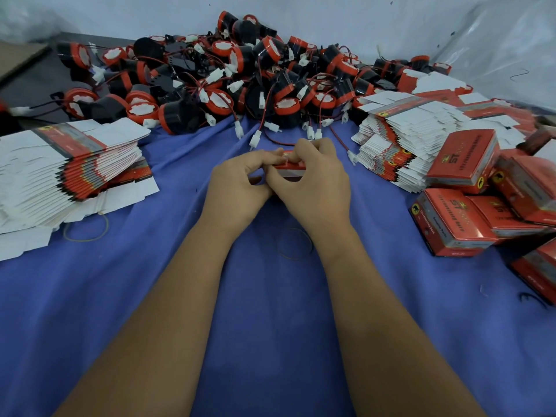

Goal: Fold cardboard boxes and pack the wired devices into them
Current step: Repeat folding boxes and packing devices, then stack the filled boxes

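Both hands meet at the middle of the blue cloth (pixel 270 296), working on one small red box (pixel 290 170). Left hand (pixel 237 188) has its fingers curled in, thumb and fingertips pinching the box's near-left edge. Right hand (pixel 313 179) arches over the box from the right, its fingers bent down onto the top, where a white flap shows between the fingertips. Most of the box is hidden by the two hands, so whether it is fully folded cannot be told; only a red top strip and a pale side show.

Behind the hands, a big heap of wired devices (pixel 240 82) runs across the far side of the cloth: black bodies with red rims, thin red and black wires, white plugs (pixel 256 139) trailing toward the hands. At the left lies a thick stack of flat boxes (pixel 69 164), white flaps fanned out, red print on the edges. A second flat stack (pixel 388 139) sits at the right, near the heap. Just beside it, at the right edge, finished boxes (pixel 460 218) are piled loosely, red with dark ends. Two rubber bands lie on the cloth: one (pixel 87 230) near the left stack, one (pixel 296 245) between the forearms. Pale plastic sheeting (pixel 391 19) forms the backdrop.
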Demonstrator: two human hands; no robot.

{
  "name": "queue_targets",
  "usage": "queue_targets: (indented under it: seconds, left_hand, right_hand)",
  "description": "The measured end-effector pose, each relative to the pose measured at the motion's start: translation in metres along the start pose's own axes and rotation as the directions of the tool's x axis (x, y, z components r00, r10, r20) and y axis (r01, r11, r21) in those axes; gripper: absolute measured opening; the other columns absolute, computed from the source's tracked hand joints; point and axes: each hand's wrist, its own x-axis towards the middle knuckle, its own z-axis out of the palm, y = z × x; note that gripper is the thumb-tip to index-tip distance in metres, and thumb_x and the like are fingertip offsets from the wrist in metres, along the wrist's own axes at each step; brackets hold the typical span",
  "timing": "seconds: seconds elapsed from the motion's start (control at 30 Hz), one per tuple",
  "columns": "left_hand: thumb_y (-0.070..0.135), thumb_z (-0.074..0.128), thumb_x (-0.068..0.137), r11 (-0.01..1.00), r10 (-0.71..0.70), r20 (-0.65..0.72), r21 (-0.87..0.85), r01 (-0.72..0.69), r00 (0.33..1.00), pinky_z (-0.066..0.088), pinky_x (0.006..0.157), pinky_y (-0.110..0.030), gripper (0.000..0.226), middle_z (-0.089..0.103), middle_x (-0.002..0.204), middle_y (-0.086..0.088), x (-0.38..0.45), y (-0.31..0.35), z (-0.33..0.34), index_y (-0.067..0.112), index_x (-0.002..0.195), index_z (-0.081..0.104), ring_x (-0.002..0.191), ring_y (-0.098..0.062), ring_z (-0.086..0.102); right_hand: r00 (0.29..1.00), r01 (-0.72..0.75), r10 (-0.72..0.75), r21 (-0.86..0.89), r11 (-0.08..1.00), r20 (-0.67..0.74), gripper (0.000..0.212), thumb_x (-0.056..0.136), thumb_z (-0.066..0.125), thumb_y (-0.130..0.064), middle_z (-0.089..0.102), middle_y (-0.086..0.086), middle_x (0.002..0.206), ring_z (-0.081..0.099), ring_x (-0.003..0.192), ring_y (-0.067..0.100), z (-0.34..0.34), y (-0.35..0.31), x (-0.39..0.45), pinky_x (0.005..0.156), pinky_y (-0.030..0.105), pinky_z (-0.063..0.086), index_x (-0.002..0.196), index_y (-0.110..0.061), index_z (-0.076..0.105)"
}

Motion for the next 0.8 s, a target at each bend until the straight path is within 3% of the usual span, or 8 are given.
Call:
queue_targets:
  seconds: [0.13, 0.23, 0.3, 0.4, 0.53, 0.67, 0.8]
  left_hand:
    - [-0.005, 0.068, 0.085, 0.997, -0.073, -0.025, -0.039, 0.072, 0.997, 0.048, 0.105, -0.027, 0.039, 0.068, 0.124, 0.001, 0.001, -0.001, 0.000, 0.013, 0.119, 0.070, 0.126, -0.009, 0.056]
    - [0.003, 0.073, 0.085, 0.996, -0.086, -0.047, -0.019, 0.086, 0.995, 0.046, 0.107, -0.030, 0.038, 0.067, 0.126, 0.003, 0.001, -0.001, -0.001, 0.013, 0.122, 0.069, 0.126, -0.005, 0.055]
    - [0.005, 0.073, 0.086, 0.997, -0.079, -0.057, 0.007, 0.080, 0.995, 0.046, 0.107, -0.029, 0.039, 0.066, 0.127, 0.004, 0.000, 0.000, 0.000, 0.015, 0.123, 0.068, 0.128, -0.005, 0.053]
    - [0.008, 0.072, 0.088, 0.998, -0.046, -0.067, 0.050, 0.049, 0.997, 0.047, 0.104, -0.026, 0.036, 0.066, 0.127, 0.006, 0.000, 0.001, 0.000, 0.016, 0.122, 0.069, 0.126, -0.002, 0.054]
    - [0.009, 0.067, 0.093, 0.999, -0.019, -0.066, 0.033, 0.021, 0.998, 0.045, 0.096, -0.009, 0.030, 0.066, 0.128, 0.004, -0.001, 0.003, -0.002, 0.015, 0.121, 0.070, 0.123, 0.001, 0.054]
    - [0.009, 0.072, 0.089, 0.971, 0.109, -0.117, 0.224, -0.080, 0.987, 0.046, 0.104, -0.021, 0.029, 0.069, 0.124, -0.001, -0.005, 0.005, 0.000, 0.012, 0.117, 0.072, 0.122, -0.009, 0.058]
    - [0.005, 0.077, 0.079, 0.924, 0.181, -0.115, 0.360, -0.129, 0.977, 0.045, 0.090, -0.019, 0.027, 0.071, 0.111, -0.006, -0.006, 0.006, 0.002, 0.006, 0.105, 0.074, 0.105, -0.020, 0.064]
  right_hand:
    - [0.998, -0.003, -0.010, 0.207, 0.978, 0.060, 0.017, 0.085, 0.072, -0.032, 0.058, -0.006, 0.099, 0.057, 0.086, 0.008, -0.006, 0.010, 0.000, 0.071, 0.023, 0.048, 0.084, -0.017, 0.063]
    - [0.982, -0.189, 0.147, 0.538, 0.822, 0.122, 0.017, 0.097, 0.059, -0.023, 0.069, 0.002, 0.103, 0.063, 0.095, 0.008, -0.014, 0.017, 0.001, 0.080, 0.021, 0.050, 0.095, -0.013, 0.073]
    - [0.958, -0.284, 0.239, 0.631, 0.722, 0.158, 0.017, 0.098, 0.059, -0.020, 0.072, 0.002, 0.103, 0.065, 0.093, 0.004, -0.017, 0.018, 0.003, 0.079, 0.016, 0.049, 0.093, -0.015, 0.074]
    - [0.954, -0.298, 0.250, 0.597, 0.745, 0.164, 0.015, 0.089, 0.070, -0.013, 0.067, 0.000, 0.109, 0.062, 0.099, 0.005, -0.013, 0.015, 0.005, 0.085, 0.018, 0.050, 0.076, -0.019, 0.068]
    - [0.966, -0.257, 0.232, 0.521, 0.814, 0.114, 0.009, 0.085, 0.075, -0.014, 0.065, 0.003, 0.113, 0.060, 0.107, 0.010, -0.010, 0.013, 0.003, 0.090, 0.019, 0.048, 0.088, -0.007, 0.071]
    - [0.969, -0.246, 0.219, 0.529, 0.813, 0.114, 0.008, 0.087, 0.073, -0.013, 0.067, -0.002, 0.108, 0.063, 0.102, 0.008, -0.012, 0.012, 0.003, 0.089, 0.023, 0.050, 0.080, -0.015, 0.071]
    - [0.954, -0.286, 0.284, 0.594, 0.752, 0.099, 0.020, 0.089, 0.069, -0.011, 0.070, -0.005, 0.099, 0.066, 0.089, 0.008, -0.010, 0.013, 0.003, 0.078, 0.023, 0.054, 0.072, -0.021, 0.066]
